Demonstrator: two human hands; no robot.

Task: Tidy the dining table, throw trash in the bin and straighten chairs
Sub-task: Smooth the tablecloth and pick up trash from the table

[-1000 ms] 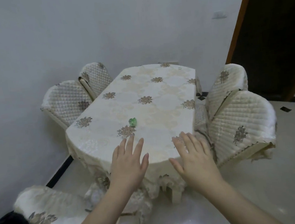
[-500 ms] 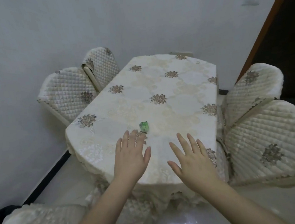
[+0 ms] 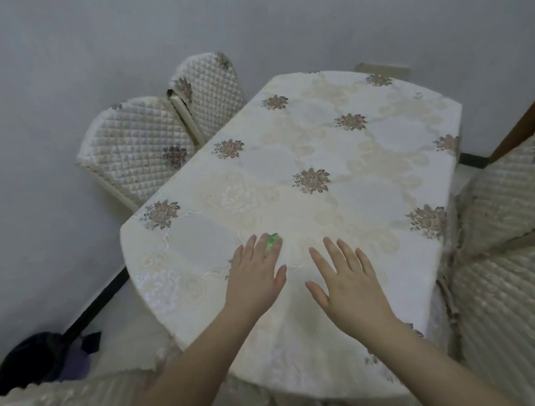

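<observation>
Trash: a green scrap (image 3: 273, 239) lies near the bench's (image 3: 336, 151) front-left edge, under the spread fingertips of the left hand (image 3: 256, 276). Right hand (image 3: 347, 280) flat, empty. Probably light, crumpled; pinch it whole.

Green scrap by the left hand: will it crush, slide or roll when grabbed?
The green scrap looks small and crumpled, so probably light and easily squashed. Lying on the smooth tablecloth, it may skid under straight fingers of the left hand; its irregular shape suggests it won't roll far.
</observation>
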